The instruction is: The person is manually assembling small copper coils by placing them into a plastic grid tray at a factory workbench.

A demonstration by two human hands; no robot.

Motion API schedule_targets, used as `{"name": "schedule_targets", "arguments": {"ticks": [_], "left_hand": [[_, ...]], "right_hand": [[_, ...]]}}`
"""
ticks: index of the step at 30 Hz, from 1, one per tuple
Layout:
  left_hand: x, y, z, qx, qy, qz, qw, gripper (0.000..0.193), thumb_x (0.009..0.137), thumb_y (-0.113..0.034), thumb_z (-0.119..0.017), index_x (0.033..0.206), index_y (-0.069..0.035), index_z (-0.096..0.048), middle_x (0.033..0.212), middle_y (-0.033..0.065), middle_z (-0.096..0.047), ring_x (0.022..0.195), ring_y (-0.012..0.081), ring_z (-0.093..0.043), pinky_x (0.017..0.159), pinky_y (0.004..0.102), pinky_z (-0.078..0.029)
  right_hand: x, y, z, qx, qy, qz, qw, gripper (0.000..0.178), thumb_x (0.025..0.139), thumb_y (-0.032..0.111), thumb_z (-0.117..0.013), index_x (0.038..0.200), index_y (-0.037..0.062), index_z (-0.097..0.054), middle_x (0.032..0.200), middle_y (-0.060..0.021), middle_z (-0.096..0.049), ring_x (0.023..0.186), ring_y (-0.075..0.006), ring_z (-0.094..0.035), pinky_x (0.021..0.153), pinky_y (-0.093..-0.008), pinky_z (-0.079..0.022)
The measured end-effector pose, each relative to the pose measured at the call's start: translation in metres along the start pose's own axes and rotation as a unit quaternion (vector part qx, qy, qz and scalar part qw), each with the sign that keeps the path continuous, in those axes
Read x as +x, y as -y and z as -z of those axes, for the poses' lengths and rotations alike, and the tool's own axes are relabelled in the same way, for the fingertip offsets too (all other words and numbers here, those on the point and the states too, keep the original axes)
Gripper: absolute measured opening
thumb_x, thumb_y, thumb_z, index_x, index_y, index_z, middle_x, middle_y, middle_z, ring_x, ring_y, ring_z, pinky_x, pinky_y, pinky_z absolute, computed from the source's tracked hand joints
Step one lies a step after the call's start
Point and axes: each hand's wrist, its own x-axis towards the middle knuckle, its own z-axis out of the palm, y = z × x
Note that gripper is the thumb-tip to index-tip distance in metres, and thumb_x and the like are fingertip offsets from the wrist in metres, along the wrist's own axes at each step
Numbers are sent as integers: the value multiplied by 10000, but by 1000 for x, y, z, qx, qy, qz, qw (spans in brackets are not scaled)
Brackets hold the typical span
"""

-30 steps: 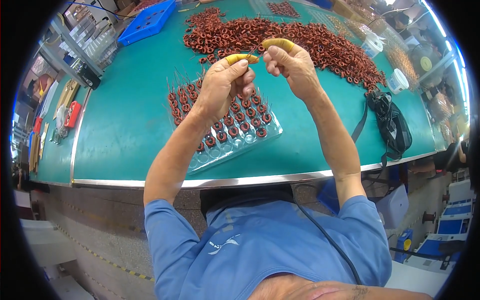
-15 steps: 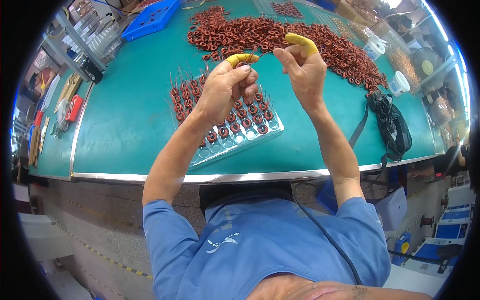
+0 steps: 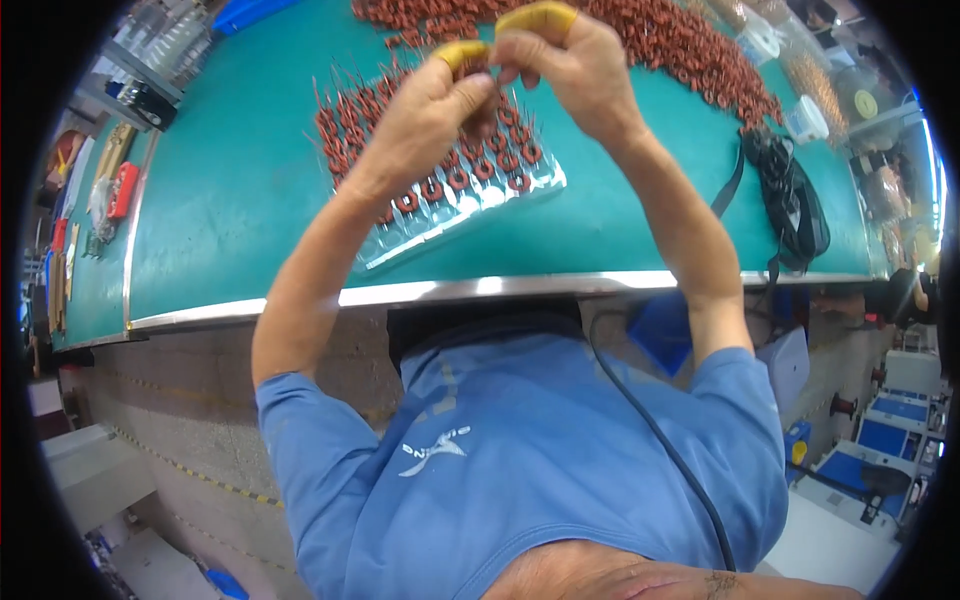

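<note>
My left hand [image 3: 430, 112] is closed in a pinch above a clear plastic tray [image 3: 440, 236]. A small red-brown wire-wound ring coil is in its fingers, now almost wholly covered by them. Right beside it, my right hand [image 3: 578, 75] has thumb and index finger pressed together at the coil; what they grip is hidden. Each index finger wears a yellow finger cot [image 3: 538, 17]. Below the hands, the tray holds rows of similar ring coils [image 3: 432, 190], their wire ends pointing up. Several round pockets along its near side show no coil.
A large heap of red-brown ring coils [image 3: 680, 62] spreads over the far side of the green table [image 3: 230, 200]. At right lie a black bag [image 3: 790, 205] with a strap and a white tub [image 3: 806, 120]. A blue tray [image 3: 245, 12] stands far left, a red object [image 3: 122, 190] nearer.
My right hand has moved left and closed in against the left hand. The view has shifted, so the table and tray appear higher in the picture.
</note>
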Motion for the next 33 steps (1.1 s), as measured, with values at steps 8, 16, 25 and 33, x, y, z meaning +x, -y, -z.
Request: {"name": "schedule_targets", "arguments": {"ticks": [8,16,25,33], "left_hand": [[-77,14,43,136,-88,32,986,347,952,-138,-535,1247,43,-518,941,40,-605,834,99,-571,736,228,-464],[-134,46,34,196,-145,64,968,232,915,-86,-590,1119,23,-616,905,63,-623,807,125,-598,746,256,-482],[-157,52,44,130,-224,65,964,178,937,-68,-553,1072,32,-612,837,32,-580,741,98,-556,683,231,-466],[-172,50,62,148,-265,82,949,174,939,-53,-537,1059,40,-621,799,54,-591,707,116,-574,652,243,-471]], "right_hand": [[-40,-35,55,-167,146,-94,971,156,909,166,-629,1007,52,-672,813,-25,-682,697,-83,-634,607,-214,-499],[-54,-79,47,-170,213,-175,946,317,899,132,-634,1207,69,-590,886,-59,-689,738,-124,-639,695,-261,-535],[58,-170,80,-393,27,-67,917,315,869,220,-617,1103,10,-644,974,-162,-691,881,-257,-676,810,-361,-523],[152,-230,11,-482,75,-120,865,447,828,471,-645,909,35,-700,815,-201,-682,810,-320,-679,734,-443,-536]]}}
